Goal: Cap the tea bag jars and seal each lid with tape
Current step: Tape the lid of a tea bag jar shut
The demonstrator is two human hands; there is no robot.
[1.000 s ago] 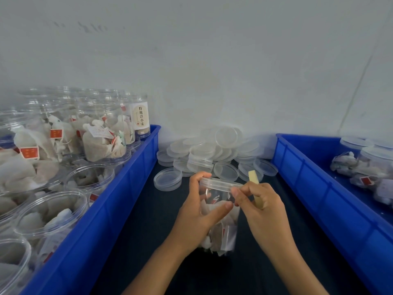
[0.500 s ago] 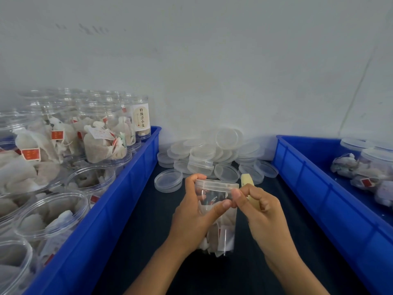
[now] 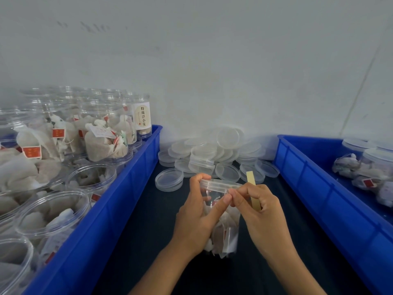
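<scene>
Left hand (image 3: 196,220) grips clear plastic tea bag jar (image 3: 223,231), upright on dark table (image 3: 148,241), centre near, its clear lid (image 3: 219,185) on; right hand (image 3: 258,206) pinches at lid rim, holding tan strip (image 3: 253,188). Blue bins left (image 3: 119,209) and right (image 3: 319,199); loose clear lids (image 3: 212,154) heaped far, by wall.

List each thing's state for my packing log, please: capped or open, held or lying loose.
Jar in hand: upright, lid on, full of tea bags.
Left hand: gripping that jar.
Right hand: pinching at the lid's rim, holding a tan strip.
Jars in left bin: open, filled.
Loose lids: piled, unused.
Jars in right bin: capped.
</scene>
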